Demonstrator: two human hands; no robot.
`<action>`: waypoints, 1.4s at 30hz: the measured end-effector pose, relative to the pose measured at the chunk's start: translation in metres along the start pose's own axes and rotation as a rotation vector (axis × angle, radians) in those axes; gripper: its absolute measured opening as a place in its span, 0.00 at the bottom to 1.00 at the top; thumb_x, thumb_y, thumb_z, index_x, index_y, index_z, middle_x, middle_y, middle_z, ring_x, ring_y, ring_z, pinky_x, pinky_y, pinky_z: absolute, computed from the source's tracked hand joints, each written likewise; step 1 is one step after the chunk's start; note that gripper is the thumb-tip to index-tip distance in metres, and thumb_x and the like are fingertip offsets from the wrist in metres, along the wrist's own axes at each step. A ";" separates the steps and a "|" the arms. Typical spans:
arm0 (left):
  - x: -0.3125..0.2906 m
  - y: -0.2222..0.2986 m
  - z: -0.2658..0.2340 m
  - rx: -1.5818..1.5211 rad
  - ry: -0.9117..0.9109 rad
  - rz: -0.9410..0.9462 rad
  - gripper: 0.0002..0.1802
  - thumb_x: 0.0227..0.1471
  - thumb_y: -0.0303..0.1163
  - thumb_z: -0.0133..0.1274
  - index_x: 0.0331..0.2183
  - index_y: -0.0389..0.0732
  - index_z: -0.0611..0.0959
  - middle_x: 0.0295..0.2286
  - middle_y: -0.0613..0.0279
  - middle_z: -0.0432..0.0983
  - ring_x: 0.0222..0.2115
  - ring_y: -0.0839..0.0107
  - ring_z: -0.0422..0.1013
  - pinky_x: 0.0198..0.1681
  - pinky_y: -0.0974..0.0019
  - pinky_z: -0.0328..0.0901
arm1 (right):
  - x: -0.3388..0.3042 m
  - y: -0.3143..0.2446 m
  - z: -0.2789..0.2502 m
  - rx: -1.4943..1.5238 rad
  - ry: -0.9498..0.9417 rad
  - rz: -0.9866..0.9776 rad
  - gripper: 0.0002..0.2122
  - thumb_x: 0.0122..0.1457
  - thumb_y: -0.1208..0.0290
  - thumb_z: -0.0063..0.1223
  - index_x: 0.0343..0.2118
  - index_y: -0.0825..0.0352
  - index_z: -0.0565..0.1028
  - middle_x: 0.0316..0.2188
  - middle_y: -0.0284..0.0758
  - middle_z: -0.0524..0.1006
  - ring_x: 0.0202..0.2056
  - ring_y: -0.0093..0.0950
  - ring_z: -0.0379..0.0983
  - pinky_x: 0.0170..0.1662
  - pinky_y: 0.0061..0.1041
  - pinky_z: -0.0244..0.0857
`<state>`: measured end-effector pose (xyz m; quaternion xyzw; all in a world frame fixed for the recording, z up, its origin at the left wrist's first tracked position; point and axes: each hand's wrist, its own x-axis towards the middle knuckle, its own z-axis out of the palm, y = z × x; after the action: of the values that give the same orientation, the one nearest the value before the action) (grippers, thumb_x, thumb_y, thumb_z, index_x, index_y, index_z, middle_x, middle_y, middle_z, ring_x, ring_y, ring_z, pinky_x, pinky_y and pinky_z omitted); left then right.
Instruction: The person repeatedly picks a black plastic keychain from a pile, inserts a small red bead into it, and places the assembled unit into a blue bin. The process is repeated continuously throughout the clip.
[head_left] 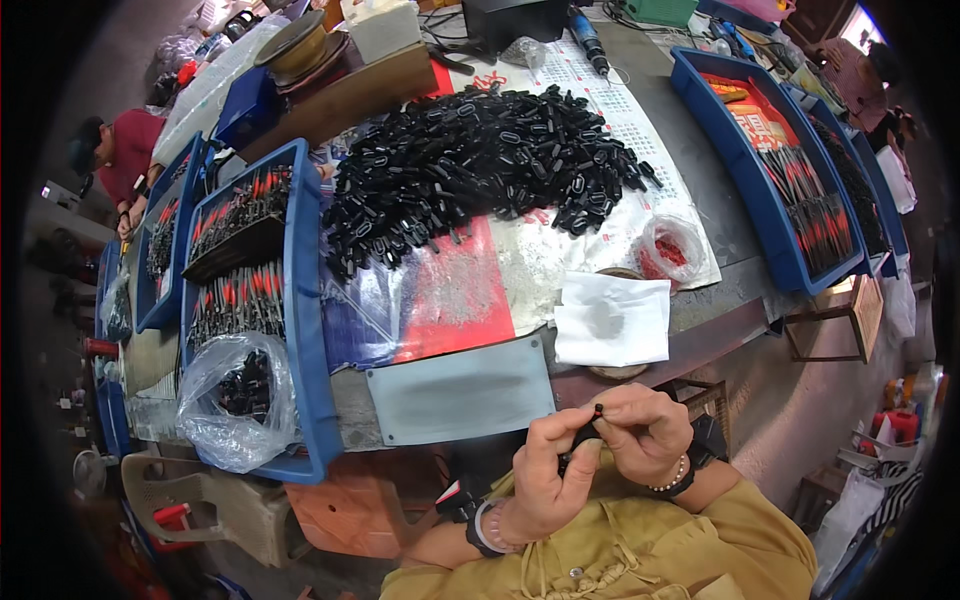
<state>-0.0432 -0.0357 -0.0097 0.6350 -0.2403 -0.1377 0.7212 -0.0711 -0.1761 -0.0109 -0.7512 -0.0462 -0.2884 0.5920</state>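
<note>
Close in front of my body, over the near table edge, both hands meet around a small black part (587, 431). My left hand (545, 480) pinches it between thumb and fingers. From the other side, my right hand (648, 432) is closed on the same part, near a tiny dark tip with a speck of red. Fingers cover most of it, so its full shape is hidden. A large heap of black plastic pieces (480, 150), several with oval outlines, lies beyond my hands. Nearest my left hand on the table is a grey rectangular pad (460, 392).
A white cloth (612, 335) lies on a round stand beside a clear bag of red bits (668, 250). Blue trays (318, 300) of black-and-red parts stand left, another blue tray (745, 165) right. A blue screwdriver (590, 42) lies at the back. Other people (135, 150) work nearby.
</note>
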 end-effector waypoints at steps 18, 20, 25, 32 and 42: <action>-0.006 0.001 0.001 -0.100 0.080 -0.180 0.11 0.58 0.24 0.49 0.42 0.33 0.68 0.21 0.64 0.72 0.21 0.82 0.66 0.26 0.77 0.61 | 0.009 -0.007 -0.010 -0.084 -0.089 -0.066 0.10 0.44 0.85 0.61 0.31 0.70 0.75 0.28 0.39 0.76 0.27 0.34 0.74 0.31 0.26 0.69; -0.005 0.001 0.000 -0.110 0.095 -0.181 0.11 0.58 0.24 0.49 0.41 0.33 0.68 0.21 0.65 0.72 0.21 0.82 0.65 0.26 0.77 0.61 | 0.008 -0.007 -0.010 -0.050 -0.105 -0.050 0.10 0.44 0.86 0.60 0.30 0.70 0.76 0.28 0.39 0.76 0.27 0.34 0.74 0.31 0.26 0.69; 0.001 0.005 -0.001 -0.316 0.032 -0.256 0.11 0.60 0.28 0.48 0.43 0.35 0.67 0.21 0.66 0.70 0.17 0.84 0.61 0.21 0.79 0.56 | 0.005 -0.005 -0.012 0.109 -0.116 0.109 0.07 0.50 0.84 0.56 0.33 0.72 0.75 0.30 0.38 0.76 0.29 0.27 0.74 0.31 0.23 0.69; 0.022 0.016 -0.015 -0.594 -0.110 -0.630 0.19 0.63 0.38 0.42 0.51 0.40 0.65 0.22 0.63 0.71 0.13 0.85 0.56 0.16 0.82 0.52 | 0.011 -0.004 -0.019 0.217 -0.152 0.273 0.11 0.57 0.83 0.52 0.43 0.75 0.73 0.34 0.38 0.78 0.35 0.23 0.77 0.38 0.21 0.71; 0.049 0.007 -0.030 -1.249 -0.109 -0.866 0.21 0.63 0.45 0.40 0.51 0.42 0.69 0.25 0.63 0.66 0.13 0.80 0.58 0.16 0.77 0.53 | 0.024 -0.003 -0.054 0.368 0.009 0.482 0.07 0.61 0.78 0.50 0.40 0.73 0.74 0.31 0.34 0.78 0.32 0.18 0.74 0.34 0.15 0.69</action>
<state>0.0131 -0.0338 0.0031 0.1391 0.1175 -0.5497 0.8153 -0.0730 -0.2315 0.0112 -0.6193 0.0845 -0.1295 0.7698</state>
